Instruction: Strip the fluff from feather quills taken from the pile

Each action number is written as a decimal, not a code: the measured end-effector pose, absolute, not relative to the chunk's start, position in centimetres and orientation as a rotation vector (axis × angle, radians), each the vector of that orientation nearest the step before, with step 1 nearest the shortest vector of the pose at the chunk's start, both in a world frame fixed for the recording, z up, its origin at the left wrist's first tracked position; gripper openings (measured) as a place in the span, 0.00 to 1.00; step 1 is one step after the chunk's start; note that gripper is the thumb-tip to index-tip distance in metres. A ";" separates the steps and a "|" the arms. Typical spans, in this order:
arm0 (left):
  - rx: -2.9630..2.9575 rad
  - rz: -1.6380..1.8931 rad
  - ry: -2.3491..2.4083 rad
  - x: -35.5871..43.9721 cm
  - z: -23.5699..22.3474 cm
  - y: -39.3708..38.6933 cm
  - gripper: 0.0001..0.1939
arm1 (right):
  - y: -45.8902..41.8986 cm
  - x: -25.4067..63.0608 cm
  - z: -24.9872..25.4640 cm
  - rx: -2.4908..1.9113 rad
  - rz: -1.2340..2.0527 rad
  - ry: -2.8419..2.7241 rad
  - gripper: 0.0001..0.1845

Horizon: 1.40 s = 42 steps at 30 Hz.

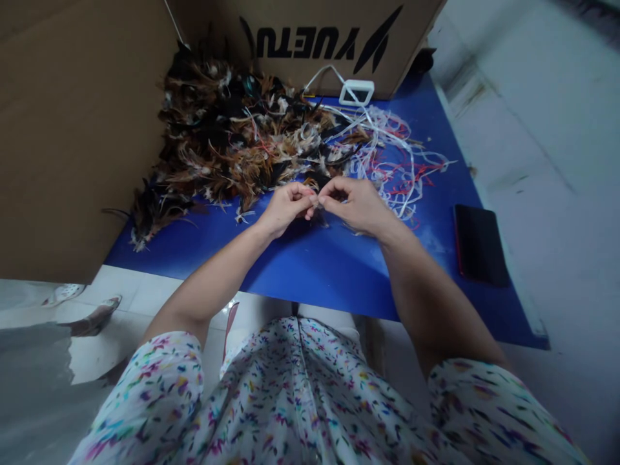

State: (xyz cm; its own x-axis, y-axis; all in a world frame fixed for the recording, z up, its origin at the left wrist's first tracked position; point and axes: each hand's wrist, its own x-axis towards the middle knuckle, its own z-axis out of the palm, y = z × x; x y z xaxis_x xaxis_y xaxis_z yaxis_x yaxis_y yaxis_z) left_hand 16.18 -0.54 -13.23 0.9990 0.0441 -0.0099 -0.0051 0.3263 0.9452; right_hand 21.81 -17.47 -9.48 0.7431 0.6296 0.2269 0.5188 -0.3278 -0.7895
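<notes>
Over the blue table, my left hand (289, 208) and my right hand (356, 203) meet fingertip to fingertip, both closed in a pinch. A small wispy, pale brown bit shows at the fingertips; it is too small and too hidden to name. Just behind my hands spreads a large heap of brown and black feathers (227, 152). To the right of the heap, close behind my right hand, lies a tangle of white and red strings (387, 161). A small feather tuft with a white tie (243, 213) lies left of my left hand.
A cardboard box (310, 71) with black lettering stands behind the heap, and a tall cardboard panel (72, 142) rises on the left. A white-framed device (357, 84) sits by the box. A dark phone (481, 245) lies near the right edge of the blue table (310, 271).
</notes>
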 end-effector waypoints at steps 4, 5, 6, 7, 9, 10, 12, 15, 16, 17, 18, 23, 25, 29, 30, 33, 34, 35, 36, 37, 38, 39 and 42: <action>1.226 0.031 0.098 16.1 -12.9 -0.7 0.16 | -17.4 21.8 -9.7 -1.965 0.156 -0.898 0.08; 1.224 0.033 0.107 16.1 -12.8 -0.7 0.15 | -17.4 21.9 -9.7 -1.960 0.160 -0.896 0.08; 1.224 0.034 0.111 16.1 -12.7 -0.7 0.15 | -17.5 22.0 -9.7 -1.952 0.164 -0.889 0.08; 1.227 0.035 0.108 16.1 -12.6 -0.7 0.15 | -17.5 22.1 -9.8 -1.936 0.167 -0.881 0.08; 1.242 0.037 0.087 16.0 -12.4 -0.5 0.17 | -17.6 22.4 -9.8 -1.880 0.167 -0.872 0.08; 1.251 0.037 0.072 15.9 -12.3 -0.5 0.18 | -17.6 22.5 -9.9 -1.847 0.167 -0.878 0.08; 1.265 0.043 0.035 15.8 -12.1 -0.3 0.21 | -17.7 22.7 -10.0 -1.803 0.176 -0.914 0.10; 1.272 0.051 -0.019 15.7 -11.9 -0.1 0.25 | -17.7 22.7 -10.3 -1.777 0.195 -0.988 0.13; 1.279 0.051 -0.033 15.7 -11.9 -0.1 0.27 | -17.6 22.7 -10.3 -1.761 0.197 -1.006 0.13; 1.289 0.053 -0.044 15.7 -11.9 0.0 0.27 | -17.5 22.7 -10.4 -1.739 0.198 -1.018 0.13; 1.302 0.055 -0.054 15.8 -11.9 0.0 0.28 | -17.5 22.7 -10.5 -1.719 0.199 -1.022 0.13; 1.396 0.117 -0.130 16.0 -12.4 0.3 0.30 | -17.4 22.8 -10.6 -1.717 0.232 -0.993 0.11; 1.447 0.148 -0.161 16.1 -12.6 0.4 0.30 | -17.4 22.8 -10.6 -1.718 0.248 -0.985 0.10; 1.521 0.211 -0.184 16.2 -12.9 0.5 0.29 | -17.3 22.7 -10.6 -1.691 0.308 -0.965 0.11; 1.532 0.226 -0.182 16.2 -12.9 0.4 0.29 | -17.3 22.6 -10.6 -1.691 0.324 -0.958 0.11; 1.585 0.287 -0.159 15.9 -12.7 0.2 0.23 | -17.2 22.5 -10.5 -1.703 0.334 -0.940 0.09; 1.618 0.320 -0.151 15.8 -12.6 0.1 0.20 | -17.2 22.5 -10.5 -1.705 0.329 -0.932 0.09; 1.657 0.359 -0.144 15.6 -12.5 0.1 0.17 | -17.1 22.4 -10.5 -1.705 0.324 -0.920 0.09; 1.702 0.400 -0.143 15.5 -12.4 0.0 0.15 | -17.1 22.4 -10.4 -1.702 0.320 -0.906 0.09; 1.750 0.446 -0.146 15.4 -12.4 -0.1 0.12 | -17.0 22.3 -10.4 -1.696 0.318 -0.890 0.09; 1.801 0.494 -0.151 15.3 -12.3 -0.1 0.10 | -17.0 22.3 -10.3 -1.686 0.318 -0.872 0.09; 1.855 0.542 -0.162 15.2 -12.3 -0.1 0.08 | -16.9 22.3 -10.3 -1.677 0.319 -0.855 0.10; 1.989 0.701 -0.237 15.0 -12.5 0.0 0.04 | -16.8 22.3 -9.9 -1.659 0.307 -0.801 0.09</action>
State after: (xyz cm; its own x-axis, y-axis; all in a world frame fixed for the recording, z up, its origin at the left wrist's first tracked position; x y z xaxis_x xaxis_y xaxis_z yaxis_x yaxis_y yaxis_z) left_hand 15.00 0.03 -12.48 0.8148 0.1221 0.5667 -0.4407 -0.5045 0.7425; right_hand 22.27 -16.84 -9.87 0.7274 0.6494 0.2217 0.3354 -0.0546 -0.9405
